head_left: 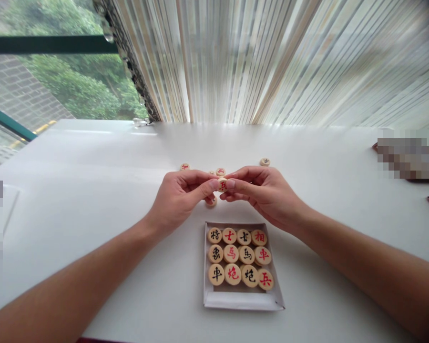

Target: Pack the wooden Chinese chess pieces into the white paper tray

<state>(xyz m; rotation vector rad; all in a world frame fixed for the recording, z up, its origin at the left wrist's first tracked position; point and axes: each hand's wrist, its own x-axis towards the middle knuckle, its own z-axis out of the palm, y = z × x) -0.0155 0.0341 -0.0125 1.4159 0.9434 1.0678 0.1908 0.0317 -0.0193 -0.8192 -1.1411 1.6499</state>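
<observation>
Between both hands is a round wooden Chinese chess piece (222, 185) with a red character, its face turned toward me. My left hand (180, 193) pinches its left side with thumb and fingers. On its right side my right hand (262, 188) grips it the same way. Loose chess pieces lie around the hands: a red one (185, 166) behind the left hand, another red one (220, 171) just behind the held piece, and one (210, 202) partly hidden under the left fingers. Nearer me, an open shallow box (243, 301) holds rows of stacked pieces with red and black characters.
One more piece (265, 162) lies on the white table (146, 295) behind my right hand. Dark brown objects, one partly pixelated (407, 157), lie at the right edge. A striped curtain (221, 62) and a window (75, 76) stand behind the table.
</observation>
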